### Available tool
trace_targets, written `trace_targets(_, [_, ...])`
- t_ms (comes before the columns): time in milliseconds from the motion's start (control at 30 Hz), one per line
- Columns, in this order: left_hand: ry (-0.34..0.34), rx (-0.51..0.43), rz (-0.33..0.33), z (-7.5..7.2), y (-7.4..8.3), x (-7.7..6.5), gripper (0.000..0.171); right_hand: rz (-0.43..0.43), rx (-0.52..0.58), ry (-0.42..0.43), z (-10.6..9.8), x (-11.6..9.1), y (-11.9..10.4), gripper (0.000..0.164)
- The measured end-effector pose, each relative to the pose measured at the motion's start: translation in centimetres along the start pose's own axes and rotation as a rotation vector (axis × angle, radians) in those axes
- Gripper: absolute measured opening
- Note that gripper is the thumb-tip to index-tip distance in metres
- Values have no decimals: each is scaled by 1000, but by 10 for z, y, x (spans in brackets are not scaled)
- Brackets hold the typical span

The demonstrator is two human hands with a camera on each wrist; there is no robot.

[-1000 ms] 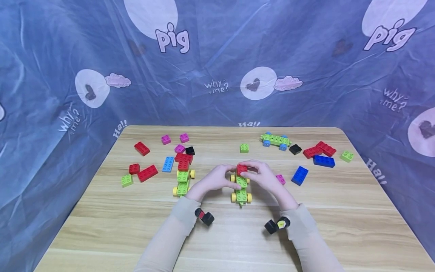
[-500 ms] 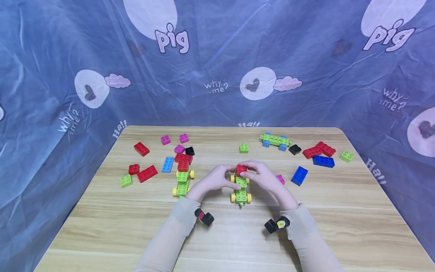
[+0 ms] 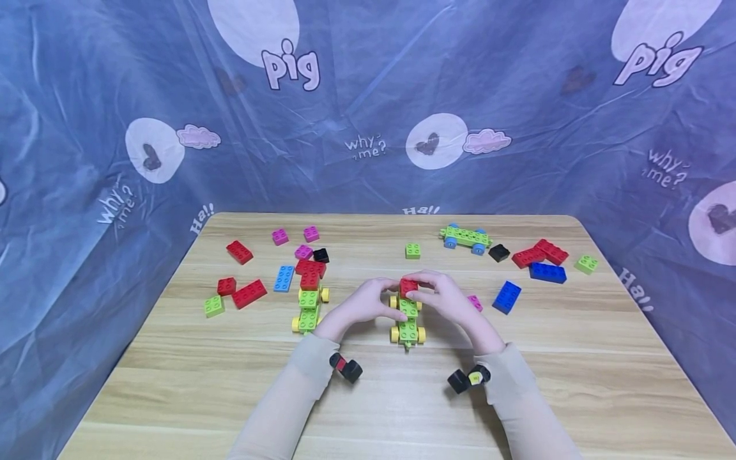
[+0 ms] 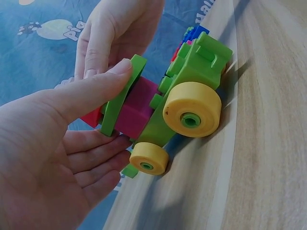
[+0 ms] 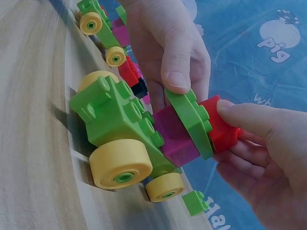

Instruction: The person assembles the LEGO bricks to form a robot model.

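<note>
Uneven pressure, rolling and knocks: what to watch

Your work stands near the middle of the wooden table (image 3: 391,415), between your hands. Your left hand (image 3: 365,301) is partly closed, thumb and fingers taking hold of the raised green layer. Your right hand (image 3: 447,299) is curled more tightly, pinching the top block. The other car (image 3: 308,317) stands just beside your left wrist, so a careless swing of that arm could knock it. The car base (image 5: 103,120) in front of you rests on yellow wheels (image 5: 108,163); push along it instead of down and it may roll from under the stack. The green plate (image 5: 192,122) seems to reach past the magenta brick (image 5: 175,136) beneath it, so force on an unsupported end could tip the plate and pop that joint. Last, the red brick (image 5: 221,132) sits on the plate; whether its studs are fully home cannot be told, and if they are not, letting go early could leave it crooked.
</note>
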State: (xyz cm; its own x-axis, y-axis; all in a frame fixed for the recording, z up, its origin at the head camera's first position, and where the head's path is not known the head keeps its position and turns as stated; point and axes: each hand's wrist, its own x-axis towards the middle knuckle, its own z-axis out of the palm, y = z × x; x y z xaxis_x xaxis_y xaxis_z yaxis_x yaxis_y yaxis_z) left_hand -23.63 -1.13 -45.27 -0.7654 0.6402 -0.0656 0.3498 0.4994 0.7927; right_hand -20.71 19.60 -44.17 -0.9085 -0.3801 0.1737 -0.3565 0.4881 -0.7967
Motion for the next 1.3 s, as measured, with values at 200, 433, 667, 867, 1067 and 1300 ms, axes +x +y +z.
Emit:
trace_targets(200, [1, -7, 2, 1, 0, 1, 73, -20, -19, -9, -2, 1, 0, 35])
trace_targets(433, [1, -19, -1, -1, 1, -1, 74, -20, -38, -22, -3, 3, -2, 36])
trace_targets(667, [-3, 2, -1, 0, 0, 1, 73, -57, -69, -24, -2, 3, -2, 36])
trace_targets(867, [9, -15, -16, 0, 0, 1, 74, -50, -54, -16, -1, 3, 0, 36])
trace_targets(1067, [17, -28, -6, 1, -2, 0, 74, -8, -18, -29, -1, 4, -1, 37])
trace_targets(1300, [14, -16, 13, 2, -3, 2, 73, 25, 11, -33, -1, 4, -5, 37])
